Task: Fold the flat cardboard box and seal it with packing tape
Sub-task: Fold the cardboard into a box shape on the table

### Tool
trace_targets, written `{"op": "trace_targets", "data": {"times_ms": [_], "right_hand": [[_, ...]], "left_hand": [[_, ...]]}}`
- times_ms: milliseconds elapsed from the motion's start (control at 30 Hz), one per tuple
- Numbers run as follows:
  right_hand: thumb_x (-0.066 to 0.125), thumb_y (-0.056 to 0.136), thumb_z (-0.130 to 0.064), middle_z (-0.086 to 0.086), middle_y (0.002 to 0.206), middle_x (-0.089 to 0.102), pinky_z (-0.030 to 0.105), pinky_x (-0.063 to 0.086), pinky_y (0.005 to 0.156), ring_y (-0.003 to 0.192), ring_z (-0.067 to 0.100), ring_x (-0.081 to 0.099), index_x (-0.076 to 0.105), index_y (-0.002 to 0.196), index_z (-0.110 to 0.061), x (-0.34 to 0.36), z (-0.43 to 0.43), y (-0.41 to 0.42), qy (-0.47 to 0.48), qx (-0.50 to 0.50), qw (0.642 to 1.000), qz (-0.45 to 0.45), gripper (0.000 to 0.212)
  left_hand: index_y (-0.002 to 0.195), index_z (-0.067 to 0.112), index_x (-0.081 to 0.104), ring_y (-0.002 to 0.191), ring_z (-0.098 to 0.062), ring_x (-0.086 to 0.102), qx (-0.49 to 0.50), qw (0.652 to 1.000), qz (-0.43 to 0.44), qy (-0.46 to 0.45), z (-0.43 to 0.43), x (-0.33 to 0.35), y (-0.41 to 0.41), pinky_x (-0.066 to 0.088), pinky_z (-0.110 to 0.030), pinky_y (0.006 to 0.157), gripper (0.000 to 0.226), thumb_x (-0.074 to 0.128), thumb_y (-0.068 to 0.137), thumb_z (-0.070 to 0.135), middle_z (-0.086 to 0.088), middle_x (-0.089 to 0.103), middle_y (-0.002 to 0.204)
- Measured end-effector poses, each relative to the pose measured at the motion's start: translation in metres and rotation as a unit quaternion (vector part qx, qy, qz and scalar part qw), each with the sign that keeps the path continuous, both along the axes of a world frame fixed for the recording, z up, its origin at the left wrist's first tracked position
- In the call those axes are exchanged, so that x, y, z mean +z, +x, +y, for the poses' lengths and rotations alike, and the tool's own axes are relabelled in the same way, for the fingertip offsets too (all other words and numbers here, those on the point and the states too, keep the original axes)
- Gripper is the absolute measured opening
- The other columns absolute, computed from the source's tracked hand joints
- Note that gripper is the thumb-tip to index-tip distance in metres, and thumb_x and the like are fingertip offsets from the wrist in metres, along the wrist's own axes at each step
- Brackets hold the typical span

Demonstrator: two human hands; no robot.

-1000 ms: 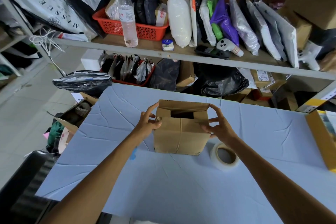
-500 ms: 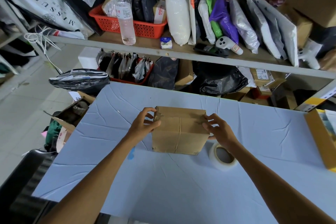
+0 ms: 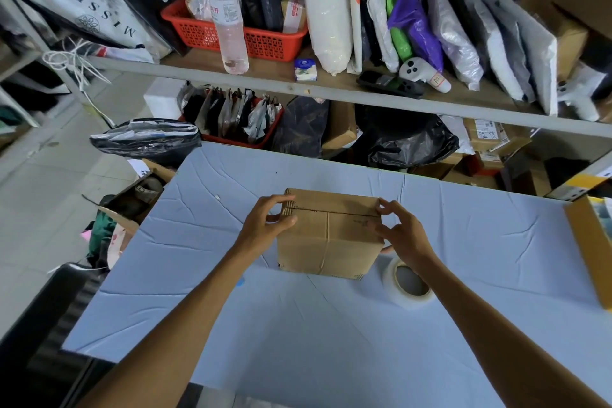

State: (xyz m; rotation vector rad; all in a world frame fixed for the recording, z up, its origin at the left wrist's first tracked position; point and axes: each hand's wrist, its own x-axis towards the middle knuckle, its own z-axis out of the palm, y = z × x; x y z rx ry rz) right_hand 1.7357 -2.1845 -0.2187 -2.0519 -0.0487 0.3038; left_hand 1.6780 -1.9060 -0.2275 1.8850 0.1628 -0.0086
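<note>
A small brown cardboard box point(image 3: 326, 243) stands on the pale blue table point(image 3: 331, 334), its top flaps folded down flat with a seam across the top. My left hand point(image 3: 268, 220) grips the box's upper left corner. My right hand point(image 3: 402, 232) rests against its right side, fingers spread over the top right edge. A roll of clear packing tape point(image 3: 410, 288) lies flat on the table just right of the box, below my right wrist.
Behind the table a shelf point(image 3: 331, 86) holds a red basket point(image 3: 231, 35), a water bottle point(image 3: 228, 16) and several bagged parcels. An open carton point(image 3: 132, 199) sits off the table's left edge. A yellow-brown box point(image 3: 589, 242) lies at the right edge.
The top flaps, open a second ago with a gap showing, now lie shut. Both hands moved from the flaps to the box's upper corners.
</note>
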Motion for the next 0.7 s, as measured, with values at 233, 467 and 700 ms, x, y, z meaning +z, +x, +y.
{"op": "trace_targets", "data": {"times_ms": [233,467,700], "right_hand": [[0.067,0.088,-0.019,0.003,0.135,0.054,0.020,0.055,0.046,0.072,0.019,0.066,0.058,0.110,-0.017,-0.003,0.002,-0.013,0.021,-0.034,0.999,0.012,0.023],[0.064,0.091,-0.023,0.005,0.114,0.058,0.018,0.054,0.047,0.071,0.019,0.063,0.060,0.110,-0.019,0.000,0.003,-0.013,0.004,-0.026,1.000,0.000,0.020],[0.070,0.086,-0.019,0.003,0.095,0.062,0.021,0.052,0.047,0.063,0.022,0.065,0.059,0.092,-0.022,0.004,0.001,-0.008,-0.019,-0.036,0.999,-0.027,0.013]], "left_hand": [[0.106,0.026,0.066,0.088,-0.006,0.066,0.047,0.997,-0.023,0.060,0.001,-0.008,0.002,0.052,-0.020,0.077,0.021,0.067,0.086,0.032,0.016,0.058,0.115],[0.096,0.027,0.064,0.080,-0.014,0.065,0.055,0.997,-0.004,0.054,-0.003,-0.003,0.009,0.053,-0.025,0.071,0.013,0.070,0.084,0.025,0.010,0.059,0.113],[0.096,0.028,0.063,0.074,-0.005,0.065,0.027,0.998,-0.004,0.052,-0.004,0.010,0.020,0.047,-0.006,0.064,0.014,0.069,0.085,0.021,0.007,0.059,0.116]]}}
